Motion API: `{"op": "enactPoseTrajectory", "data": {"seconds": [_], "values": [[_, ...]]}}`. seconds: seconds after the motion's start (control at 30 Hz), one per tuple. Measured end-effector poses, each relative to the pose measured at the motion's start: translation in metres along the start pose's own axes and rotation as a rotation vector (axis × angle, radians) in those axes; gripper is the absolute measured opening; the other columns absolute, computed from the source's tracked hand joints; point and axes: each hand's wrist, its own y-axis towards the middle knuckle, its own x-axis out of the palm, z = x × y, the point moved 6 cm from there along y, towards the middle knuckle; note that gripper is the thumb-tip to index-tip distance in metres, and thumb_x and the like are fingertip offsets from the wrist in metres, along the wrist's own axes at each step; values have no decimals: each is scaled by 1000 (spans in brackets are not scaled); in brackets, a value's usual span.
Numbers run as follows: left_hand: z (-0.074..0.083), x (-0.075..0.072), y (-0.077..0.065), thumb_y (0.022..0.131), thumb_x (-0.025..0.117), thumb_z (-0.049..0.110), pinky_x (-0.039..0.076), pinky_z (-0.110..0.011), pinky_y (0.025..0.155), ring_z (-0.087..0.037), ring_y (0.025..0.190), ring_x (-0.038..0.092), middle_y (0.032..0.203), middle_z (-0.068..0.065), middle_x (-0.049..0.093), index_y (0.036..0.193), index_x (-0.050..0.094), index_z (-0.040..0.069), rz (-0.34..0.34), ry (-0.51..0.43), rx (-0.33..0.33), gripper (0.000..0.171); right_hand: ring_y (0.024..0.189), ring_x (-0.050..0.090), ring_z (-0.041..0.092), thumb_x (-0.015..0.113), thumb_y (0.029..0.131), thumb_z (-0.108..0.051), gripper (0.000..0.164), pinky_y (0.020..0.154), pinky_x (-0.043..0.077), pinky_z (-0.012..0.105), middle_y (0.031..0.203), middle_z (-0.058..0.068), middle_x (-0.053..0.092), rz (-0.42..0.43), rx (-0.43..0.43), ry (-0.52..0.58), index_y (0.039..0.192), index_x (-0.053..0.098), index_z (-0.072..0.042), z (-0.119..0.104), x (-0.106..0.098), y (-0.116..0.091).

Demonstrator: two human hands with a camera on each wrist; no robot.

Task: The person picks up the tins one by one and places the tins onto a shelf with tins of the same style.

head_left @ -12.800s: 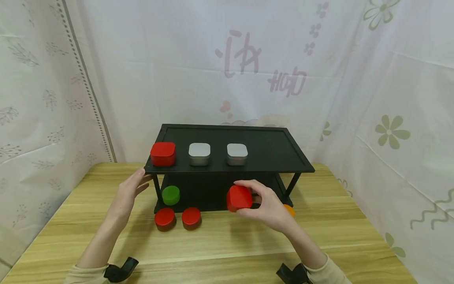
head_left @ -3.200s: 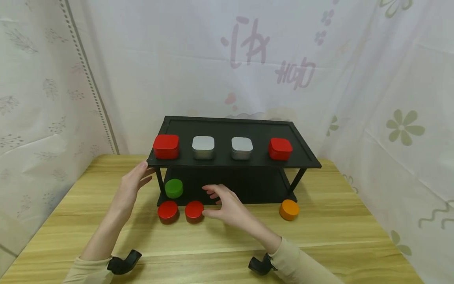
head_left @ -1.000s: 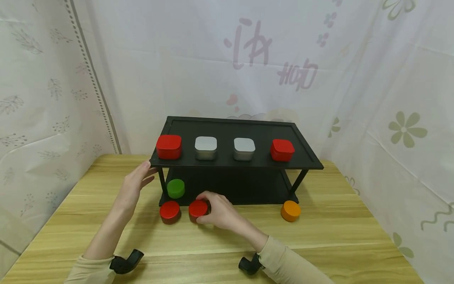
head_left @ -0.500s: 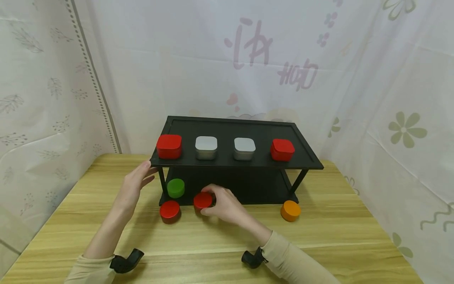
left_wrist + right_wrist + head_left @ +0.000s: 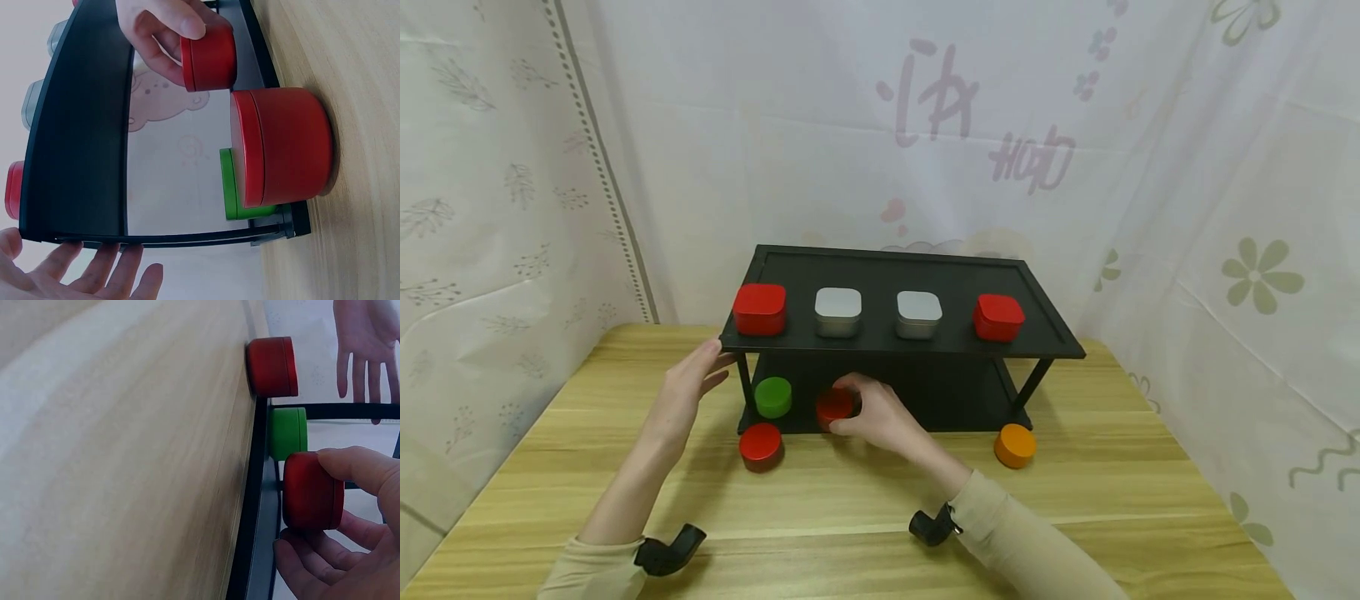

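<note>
My right hand (image 5: 880, 414) pinches a round red tin (image 5: 833, 407) between thumb and fingers, over the front of the black rack's lower shelf (image 5: 917, 400). In the right wrist view the held tin (image 5: 312, 490) sits close above that shelf, its lid edge toward the palm. My left hand (image 5: 681, 396) rests straight fingers against the left end of the rack's upper shelf (image 5: 880, 271); the left wrist view shows its fingertips (image 5: 100, 265) at the edge. A round green tin (image 5: 772, 397) stands at the lower shelf's left end. Another round red tin (image 5: 762, 447) stands on the table before it.
On the upper shelf stand a square red tin (image 5: 760, 309), two silver tins (image 5: 838, 312) (image 5: 918, 315) and a second square red tin (image 5: 998, 317). An orange round tin (image 5: 1015, 446) is on the wooden table (image 5: 820, 533) at the rack's right front. Patterned cloth (image 5: 820, 125) hangs behind.
A square red tin now stands at the upper shelf's right. More recently my right hand took the round red tin off the table and moved it over the lower shelf. My left hand stayed.
</note>
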Motion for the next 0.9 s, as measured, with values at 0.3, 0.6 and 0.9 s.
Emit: {"op": "enactPoseTrajectory", "data": {"seconds": [0.3,0.6,0.9], "values": [[0,0,0,101,28,49,45,-14,98,-7,121,50,143,-8,46,141,45,12,3,-5,7,57,97,58,13,78,76,-29,50,81,52,24,112,-4,63,8,6,0,121,58,-20,4,2,10],[0,0,-1,100,27,53,42,-37,108,-15,127,48,144,-7,45,142,44,16,-5,14,-29,59,94,57,12,77,76,-29,50,78,51,22,110,-4,62,3,23,42,121,57,-20,4,3,15],[2,0,-1,100,29,50,44,-21,102,-7,123,50,144,-8,45,141,44,14,0,-10,-14,57,95,58,15,77,76,-27,51,78,51,25,110,-2,62,-9,54,62,121,57,-19,11,8,20]]}}
